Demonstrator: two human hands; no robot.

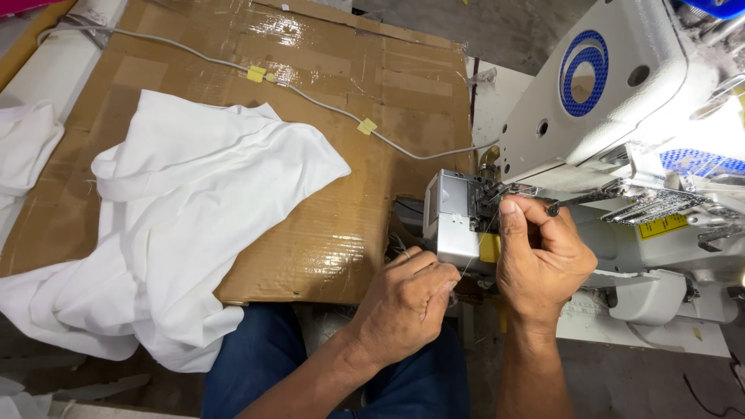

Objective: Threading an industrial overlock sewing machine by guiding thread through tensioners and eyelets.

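Observation:
My right hand (541,252) is at the needle area of a white industrial sewing machine (613,116), thumb and fingers pinched together on a fine thread beside the small metal arm (458,221). My left hand (407,299) is curled just below that arm, fingers closed on the lower end of the same thin thread (468,268). A crumpled white cloth (182,225) lies to the left on the cardboard-covered table (341,233), apart from both hands.
A grey cable (326,109) with yellow tags runs across the cardboard to the machine. More white cloth (23,143) lies at the far left edge. My blue-trousered legs (272,365) show under the table's front edge.

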